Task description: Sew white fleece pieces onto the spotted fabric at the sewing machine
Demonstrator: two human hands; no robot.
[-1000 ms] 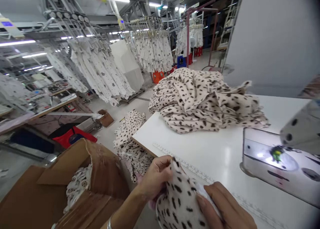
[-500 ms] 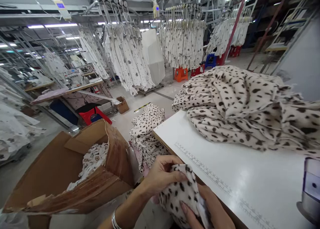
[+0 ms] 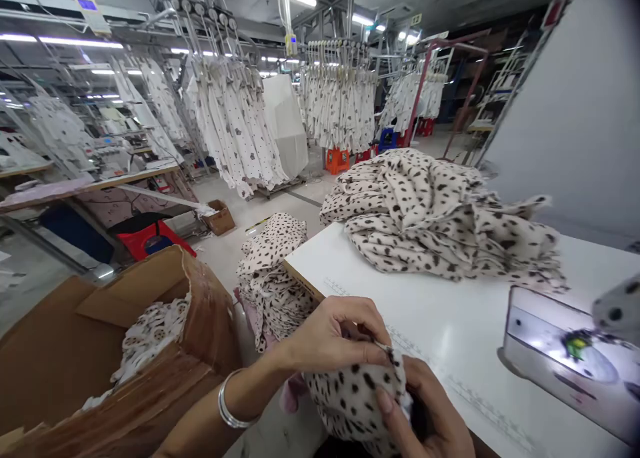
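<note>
A piece of white fabric with dark spots (image 3: 350, 398) hangs between my two hands at the front edge of the white table (image 3: 300, 251). My left hand (image 3: 345, 335), with a silver bracelet on its wrist, pinches the top edge of the cloth between thumb and fingers. On the right side of the same piece, my right hand (image 3: 420, 405) grips the edge, its thumb lying on the spotted face. Folds hide part of the right fingers. A large heap of spotted fabric (image 3: 425, 211) lies on the table beyond my hands.
A cardboard box (image 3: 210, 311) with white cut pieces stands at the lower left. More spotted cloth (image 3: 273, 278) is piled beside the table's left edge. A machine part with a lit surface (image 3: 560, 358) is at the right. Hanging garments (image 3: 340, 105) fill the background.
The view has swung to the right, bringing more of the lit machine part into sight. Both hands still hold the cloth, now closer together at its top edge.
</note>
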